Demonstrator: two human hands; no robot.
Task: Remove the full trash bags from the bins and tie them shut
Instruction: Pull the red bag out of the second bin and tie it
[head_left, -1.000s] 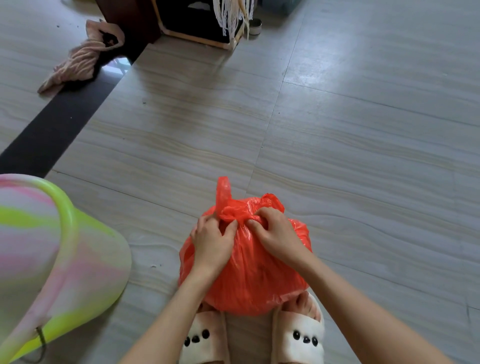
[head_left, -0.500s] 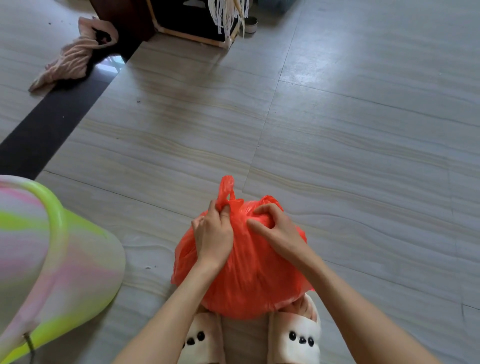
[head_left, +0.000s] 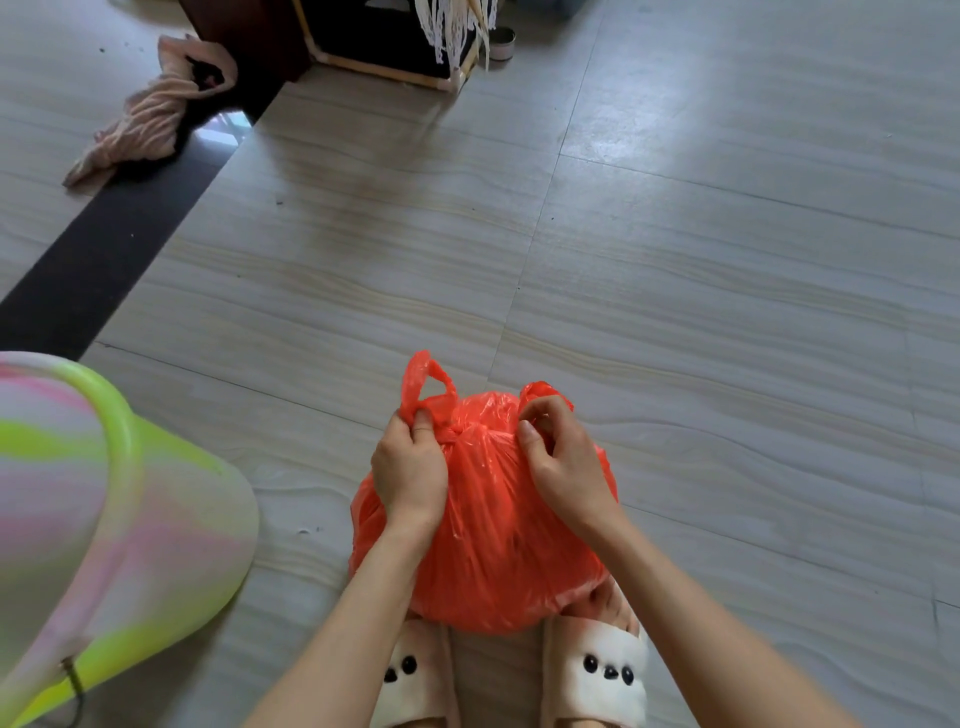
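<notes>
Cream slippers (head_left: 597, 670) (black dots), bare forearms.

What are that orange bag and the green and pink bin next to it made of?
The orange bag looks like thin plastic film: it is glossy, slightly see-through, and crinkles into fine folds where the left hand and right hand pinch its handles. The bin seems to be rigid moulded plastic, with a smooth, soft sheen, a rolled rim and swirled colours, though the picture cannot confirm it.

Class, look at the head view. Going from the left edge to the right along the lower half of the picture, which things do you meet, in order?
Bin → left hand → knot of the red bag → right hand → bare floor.
</notes>
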